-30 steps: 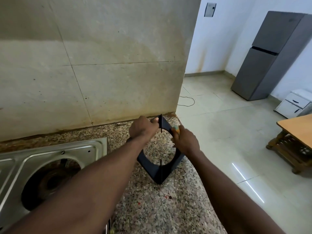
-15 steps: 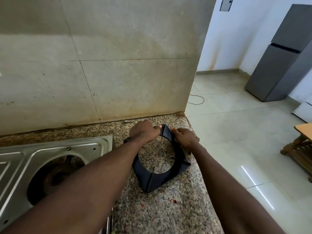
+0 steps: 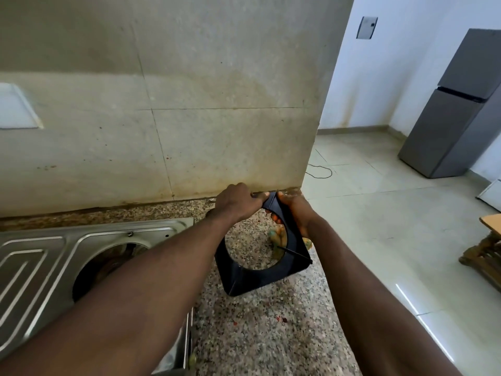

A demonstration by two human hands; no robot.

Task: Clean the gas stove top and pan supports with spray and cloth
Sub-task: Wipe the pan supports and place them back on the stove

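Note:
A dark square pan support (image 3: 254,278) with a round opening stands tilted on the speckled granite counter (image 3: 260,335), its far corner raised. My left hand (image 3: 238,202) grips that raised corner from the left. My right hand (image 3: 294,213) holds the support's right edge together with an orange-green cloth (image 3: 279,236), which shows through the opening and past the rim. The steel gas stove top (image 3: 48,256) lies at the left with its burner opening bare; my left forearm crosses its right corner. No spray bottle is in view.
A stained tiled wall (image 3: 189,118) rises right behind the counter. The counter ends at the right, with a tiled floor (image 3: 393,240) below. A grey fridge (image 3: 455,118) stands far right, and a wooden table (image 3: 488,240) sits at the right edge.
The pan support has been turned from standing nearly upright on one corner to leaning flatter on the counter. Both hands stayed at its top corner, and the cloth now shows beneath my right hand.

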